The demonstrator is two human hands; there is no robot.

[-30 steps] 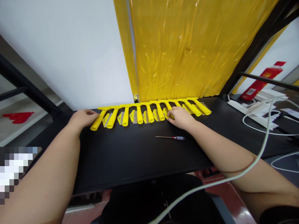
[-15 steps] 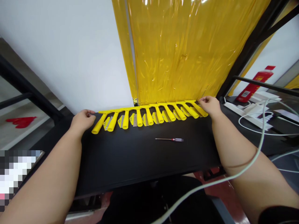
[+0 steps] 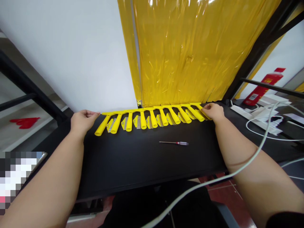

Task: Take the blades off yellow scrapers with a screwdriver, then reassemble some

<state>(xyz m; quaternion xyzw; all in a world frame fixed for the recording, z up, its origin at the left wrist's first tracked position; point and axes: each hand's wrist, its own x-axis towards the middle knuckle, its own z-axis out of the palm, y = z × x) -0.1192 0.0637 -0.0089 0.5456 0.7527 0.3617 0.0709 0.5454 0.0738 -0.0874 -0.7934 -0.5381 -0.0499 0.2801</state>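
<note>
A row of yellow scrapers (image 3: 152, 116) lies along the back edge of the black worktop (image 3: 142, 164), handles pointing toward the front. The left hand (image 3: 82, 120) rests at the row's left end, fingers loosely curled, touching the outermost scraper. The right hand (image 3: 213, 111) rests at the right end, fingers bent onto the last scraper. A small screwdriver (image 3: 174, 143) lies alone near the middle.
</note>
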